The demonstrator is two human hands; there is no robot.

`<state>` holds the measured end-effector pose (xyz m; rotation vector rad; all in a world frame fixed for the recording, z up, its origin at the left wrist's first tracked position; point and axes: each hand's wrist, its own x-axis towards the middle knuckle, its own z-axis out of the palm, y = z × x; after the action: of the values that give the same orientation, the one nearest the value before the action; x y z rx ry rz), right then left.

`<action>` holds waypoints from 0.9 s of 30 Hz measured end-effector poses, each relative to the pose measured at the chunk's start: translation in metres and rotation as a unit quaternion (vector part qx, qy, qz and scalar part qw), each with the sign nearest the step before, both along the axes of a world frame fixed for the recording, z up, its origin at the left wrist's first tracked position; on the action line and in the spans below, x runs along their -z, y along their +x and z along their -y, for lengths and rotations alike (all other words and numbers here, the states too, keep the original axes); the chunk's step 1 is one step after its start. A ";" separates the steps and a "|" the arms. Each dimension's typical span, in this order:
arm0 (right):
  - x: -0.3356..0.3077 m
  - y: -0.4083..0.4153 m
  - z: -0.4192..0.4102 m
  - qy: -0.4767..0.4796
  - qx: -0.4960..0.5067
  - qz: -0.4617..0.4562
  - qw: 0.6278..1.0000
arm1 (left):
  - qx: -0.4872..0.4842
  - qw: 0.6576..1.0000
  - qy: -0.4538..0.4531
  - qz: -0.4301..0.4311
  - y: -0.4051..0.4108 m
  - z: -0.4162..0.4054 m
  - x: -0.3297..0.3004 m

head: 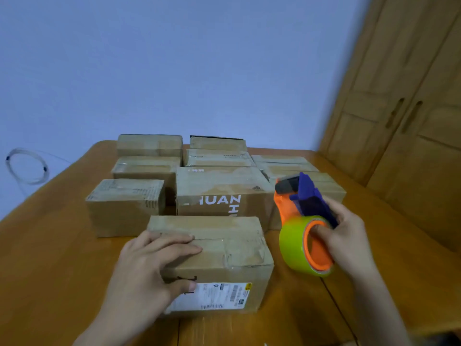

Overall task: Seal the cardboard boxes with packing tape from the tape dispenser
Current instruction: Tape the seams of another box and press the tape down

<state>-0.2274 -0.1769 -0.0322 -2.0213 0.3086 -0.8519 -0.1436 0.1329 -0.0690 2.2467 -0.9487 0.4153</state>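
The left hand [149, 265] lay flat on the nearest cardboard box [224, 248] at 6 o'clock on the table [50, 258], fingers straight, thumb against its front. At 3 o'clock, held above the table, the right hand [346, 236] gripped the tape dispenser [296, 196], fingers curled into its green tape roll [291, 243].

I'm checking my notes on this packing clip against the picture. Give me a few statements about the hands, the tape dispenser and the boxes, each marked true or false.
1. The left hand rests on the nearest brown cardboard box. True.
2. The right hand holds the orange and purple tape dispenser with its green tape roll. True.
3. The dispenser is pressed onto the nearest box's top. False: it is held in the air beside that box, to its right.
4. Only one box stands on the wooden table. False: several more stand behind it.
5. The nearest box has a white shipping label on its front. True.
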 end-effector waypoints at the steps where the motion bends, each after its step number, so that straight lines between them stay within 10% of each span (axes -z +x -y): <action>1: -0.008 -0.001 0.000 -0.012 -0.007 0.019 1.000 | 0.021 1.000 0.006 -0.002 0.000 0.003 -0.001; 9: -0.060 0.001 -0.018 -0.173 -0.081 0.087 0.978 | 0.091 0.983 -0.077 -0.142 -0.005 0.020 -0.060; 15: -0.075 0.002 -0.035 -0.244 -0.106 0.137 0.954 | 0.175 0.841 -0.230 -0.458 -0.020 0.049 -0.112; 27: -0.081 -0.005 -0.033 -0.360 -0.092 0.179 0.911 | 0.245 0.783 -0.289 -0.493 -0.023 0.060 -0.123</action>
<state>-0.2323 -0.1434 0.0488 -2.4317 -0.4709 -1.3184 -0.1663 0.0725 0.0539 1.2512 -0.6329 -0.6053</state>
